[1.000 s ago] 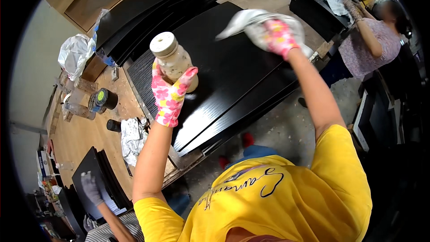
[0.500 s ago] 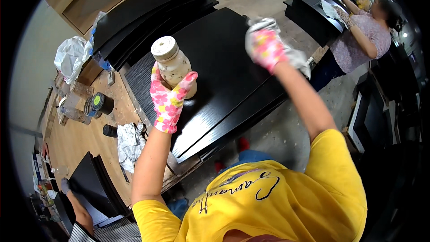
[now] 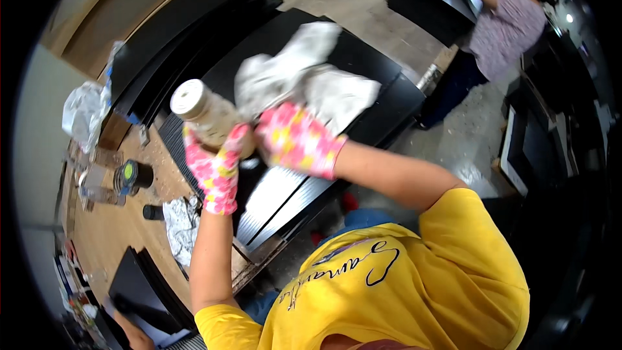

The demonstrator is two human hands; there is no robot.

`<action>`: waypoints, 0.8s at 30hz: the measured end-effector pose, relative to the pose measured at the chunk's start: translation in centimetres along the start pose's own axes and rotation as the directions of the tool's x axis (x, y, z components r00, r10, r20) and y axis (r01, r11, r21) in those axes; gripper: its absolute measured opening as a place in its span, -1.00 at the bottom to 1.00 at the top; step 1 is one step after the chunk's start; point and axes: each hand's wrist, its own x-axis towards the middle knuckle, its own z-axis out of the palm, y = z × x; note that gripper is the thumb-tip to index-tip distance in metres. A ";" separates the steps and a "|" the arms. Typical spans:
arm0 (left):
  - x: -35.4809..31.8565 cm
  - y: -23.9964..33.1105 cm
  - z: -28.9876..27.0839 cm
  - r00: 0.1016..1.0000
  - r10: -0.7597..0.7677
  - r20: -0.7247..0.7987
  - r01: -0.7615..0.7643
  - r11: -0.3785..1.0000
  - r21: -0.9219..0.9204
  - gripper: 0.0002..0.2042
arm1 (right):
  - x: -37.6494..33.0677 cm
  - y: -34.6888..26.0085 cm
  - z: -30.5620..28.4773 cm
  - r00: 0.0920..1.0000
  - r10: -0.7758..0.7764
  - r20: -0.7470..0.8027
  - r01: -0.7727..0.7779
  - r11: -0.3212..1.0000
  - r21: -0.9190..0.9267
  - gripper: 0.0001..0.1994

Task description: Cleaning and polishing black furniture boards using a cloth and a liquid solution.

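Observation:
My left hand [image 3: 217, 167], in a pink flowered glove, grips a pale bottle [image 3: 206, 114] with a white cap, tilted up to the left above a black ribbed panel [image 3: 363, 68]. In the same kind of glove, my right hand [image 3: 296, 140] clutches a white cloth [image 3: 304, 84] and presses it against the side of the bottle. The cloth bunches up behind the glove and hides part of the panel. Both hands meet at the bottle, over the panel's near left part.
More black panels [image 3: 175, 23] are stacked at the back left. A wooden table [image 3: 120, 227] on the left carries a crumpled rag [image 3: 179, 227], small cans [image 3: 133, 175] and a plastic bag [image 3: 84, 107]. Another person [image 3: 505, 23] works at a black panel at the upper right.
My right hand has drawn the cloth back from the far part of the panel to the bottle. The left hand with the bottle has stayed roughly in place.

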 end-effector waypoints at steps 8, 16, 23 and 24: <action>0.1 -0.3 -1.0 0.999 -0.037 -0.032 0.033 0.993 -0.110 -0.36 | -7.7 14.1 -6.5 0.857 0.333 -0.392 -0.480 0.791 -0.379 -0.71; 0.1 0.0 -0.7 0.990 -0.116 -0.085 0.104 0.985 -0.139 -0.22 | -5.3 -1.6 -3.8 0.924 0.263 0.279 -0.306 0.944 0.124 -0.58; 0.0 0.0 -0.5 0.998 -0.014 -0.054 0.014 1.000 0.003 -0.38 | -12.7 11.3 -7.0 0.878 0.407 -0.254 -0.466 0.847 -0.256 -0.94; 0.0 0.0 -0.6 0.999 -0.006 -0.038 0.006 1.000 -0.001 -0.38 | -12.0 8.8 -5.4 0.894 0.393 -0.217 -0.444 0.843 -0.303 -0.85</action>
